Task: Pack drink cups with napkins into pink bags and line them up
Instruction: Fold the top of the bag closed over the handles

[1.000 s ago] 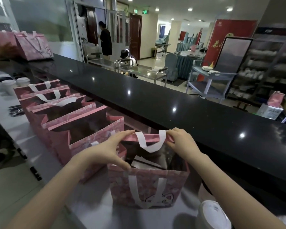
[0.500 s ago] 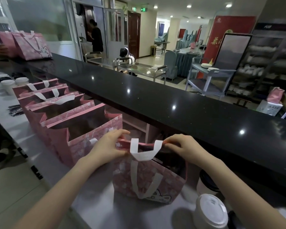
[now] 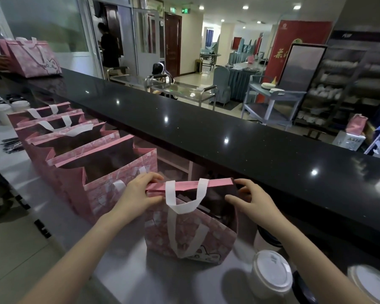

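Pink bag [image 3: 184, 235]: L hand [image 3: 138, 194] pinches rim, R hand [image 3: 252, 202] touches opposite end.

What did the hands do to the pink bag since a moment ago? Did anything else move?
The pink bag had its wide-open top pulled long and narrow, and it now leans instead of standing straight. The left hand still pinches the rim's left end. The right hand loosened: its fingers are now spread beside the right end, apparently not pinching it. The row of pink bags stayed lined up.
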